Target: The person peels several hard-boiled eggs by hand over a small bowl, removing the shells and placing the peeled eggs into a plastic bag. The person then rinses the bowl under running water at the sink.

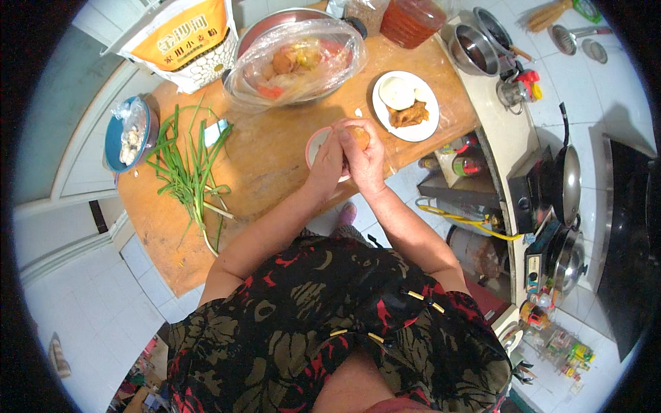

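Note:
In front of me, my left hand point(326, 162) and my right hand point(371, 162) are pressed together around a rounded orange-brown food piece point(360, 136). It shows above my right palm, between thumb and fingers; the rest is hidden, and I cannot tell exactly what it is. Beneath my hands stands a small white bowl with a pink rim point(313, 146), its contents mostly covered. To the right, a white plate point(381, 116) carries smooth white rounded food point(396, 92) and a browned piece of food point(409, 114). A small white scrap point(358, 112) lies on the table beyond my hands.
On the wooden table point(268, 160), green onions point(191, 170) and a blue bowl with bagged garlic point(131, 142) lie left. A flour bag point(181, 41), a plastic-lined pan point(297, 62) and a red-brown container point(413, 20) stand behind. The counter point(508, 155) runs right.

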`<action>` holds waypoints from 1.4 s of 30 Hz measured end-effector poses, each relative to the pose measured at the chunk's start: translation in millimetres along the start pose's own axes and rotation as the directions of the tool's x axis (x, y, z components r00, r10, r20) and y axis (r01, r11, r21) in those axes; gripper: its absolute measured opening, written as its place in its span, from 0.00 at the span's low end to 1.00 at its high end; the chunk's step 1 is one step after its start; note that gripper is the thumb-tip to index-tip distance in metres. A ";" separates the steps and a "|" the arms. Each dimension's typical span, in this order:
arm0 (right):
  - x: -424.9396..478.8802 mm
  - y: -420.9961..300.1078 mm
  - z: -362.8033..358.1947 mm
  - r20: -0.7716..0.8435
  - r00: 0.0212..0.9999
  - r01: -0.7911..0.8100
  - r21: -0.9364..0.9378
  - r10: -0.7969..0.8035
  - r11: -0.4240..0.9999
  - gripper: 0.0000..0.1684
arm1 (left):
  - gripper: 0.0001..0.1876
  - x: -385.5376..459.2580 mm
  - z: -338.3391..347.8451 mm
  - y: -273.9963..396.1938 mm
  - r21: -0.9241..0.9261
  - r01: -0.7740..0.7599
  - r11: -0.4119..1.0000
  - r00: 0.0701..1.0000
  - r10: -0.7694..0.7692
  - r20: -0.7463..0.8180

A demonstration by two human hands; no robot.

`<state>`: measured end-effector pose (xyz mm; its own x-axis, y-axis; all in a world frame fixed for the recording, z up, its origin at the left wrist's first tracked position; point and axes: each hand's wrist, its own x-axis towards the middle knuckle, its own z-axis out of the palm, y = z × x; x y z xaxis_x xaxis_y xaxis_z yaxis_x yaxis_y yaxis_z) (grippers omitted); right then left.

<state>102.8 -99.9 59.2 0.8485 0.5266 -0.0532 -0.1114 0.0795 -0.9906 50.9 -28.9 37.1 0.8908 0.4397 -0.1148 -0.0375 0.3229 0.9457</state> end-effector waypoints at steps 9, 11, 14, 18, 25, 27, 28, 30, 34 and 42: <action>3.5 14.6 3.7 -0.025 0.997 0.067 -0.113 -0.070 0.991 0.09 | 0.21 0.5 -4.7 -4.0 -0.141 0.110 0.984 0.994 -0.111 -0.002; 5.7 13.3 6.0 -0.026 0.983 0.172 -0.182 -0.180 0.968 0.08 | 0.22 0.1 -3.9 -1.3 -0.164 0.153 0.975 0.987 -0.160 -0.029; 7.3 15.0 9.0 -0.025 0.980 0.188 -0.184 -0.195 0.965 0.08 | 0.22 2.3 -4.4 -8.3 -0.231 0.169 0.958 0.982 -0.184 -0.046; 20.7 12.3 11.8 0.036 0.988 0.154 -0.206 -0.150 0.966 0.09 | 0.22 18.9 -24.1 -24.6 -0.168 0.219 0.961 0.974 -0.225 -0.017; 126.0 -14.6 36.8 0.106 0.990 0.127 -0.419 -0.091 0.899 0.24 | 0.21 38.1 -54.6 52.3 -0.301 0.127 0.945 0.974 -0.176 -0.141; 167.2 9.7 43.0 0.201 0.939 0.340 -0.661 -0.278 0.669 0.25 | 0.21 37.0 -70.9 47.6 -0.030 -0.020 0.999 0.972 0.012 -0.235; 179.9 15.6 46.9 0.247 0.913 0.394 -0.744 -0.326 0.539 0.25 | 0.21 32.4 -76.0 61.3 0.086 -0.042 0.995 0.949 0.067 -0.307; 195.9 26.6 54.5 0.314 0.912 0.395 -0.845 -0.263 0.360 0.27 | 0.17 29.6 -102.1 70.8 0.659 -0.138 0.739 0.814 0.464 -0.350; 218.4 50.0 64.7 0.319 0.945 0.319 -0.855 -0.071 0.410 0.27 | 0.18 49.6 -148.6 62.2 0.932 -0.114 0.343 0.595 0.775 -0.212; 222.5 44.9 104.9 0.358 0.922 0.298 -0.901 0.150 0.316 0.30 | 0.19 72.8 -170.5 77.6 0.513 -0.237 0.825 0.804 0.463 -0.373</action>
<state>232.3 109.6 16.2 0.5803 0.8001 -0.1521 0.6839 -0.5801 -0.4423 35.6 171.1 50.3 0.5297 0.8157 0.2323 -0.0100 -0.2679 0.9634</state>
